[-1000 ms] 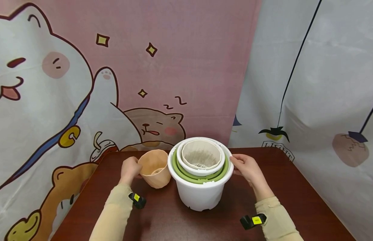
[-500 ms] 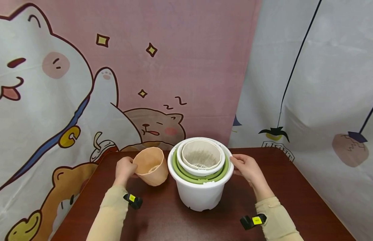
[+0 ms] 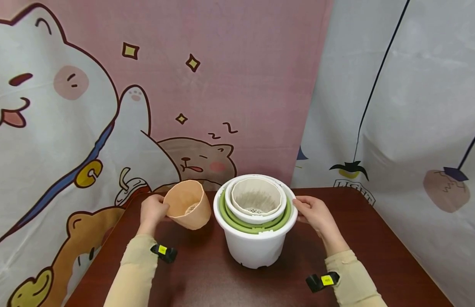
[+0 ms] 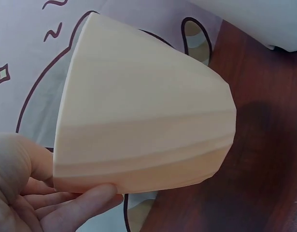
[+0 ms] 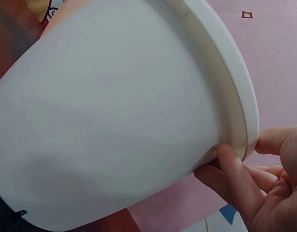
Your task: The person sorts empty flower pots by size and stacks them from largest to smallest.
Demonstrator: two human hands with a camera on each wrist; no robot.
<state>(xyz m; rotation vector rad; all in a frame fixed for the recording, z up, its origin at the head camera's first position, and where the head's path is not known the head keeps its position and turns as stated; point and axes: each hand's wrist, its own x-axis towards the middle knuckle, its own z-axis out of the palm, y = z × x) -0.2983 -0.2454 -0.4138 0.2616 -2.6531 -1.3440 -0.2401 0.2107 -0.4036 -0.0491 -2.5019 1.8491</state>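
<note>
My left hand [image 3: 152,212] pinches the rim of a peach-coloured flower pot [image 3: 196,212], thumb on one side of the wall and fingers on the other. The pot tilts with its mouth toward the left, and in the left wrist view its faceted side [image 4: 148,106] is held off the table. Just to its right a large white flower pot [image 3: 252,249] stands upright, with a green pot [image 3: 237,224], a smaller white pot and a cream pot [image 3: 256,189] nested inside. My right hand [image 3: 316,215] grips the large pot's rim at its right side, as the right wrist view shows.
The dark red-brown table [image 3: 206,281] lies under the pots. Behind it hangs a pink cartoon cloth [image 3: 241,85], and a pale cloth [image 3: 414,106] covers the right side. Both wrists carry small black cameras.
My left hand has moved left and slightly up with the peach pot, tilting it more and widening the gap to the white pot. My right hand and the nested pots have stayed put.
</note>
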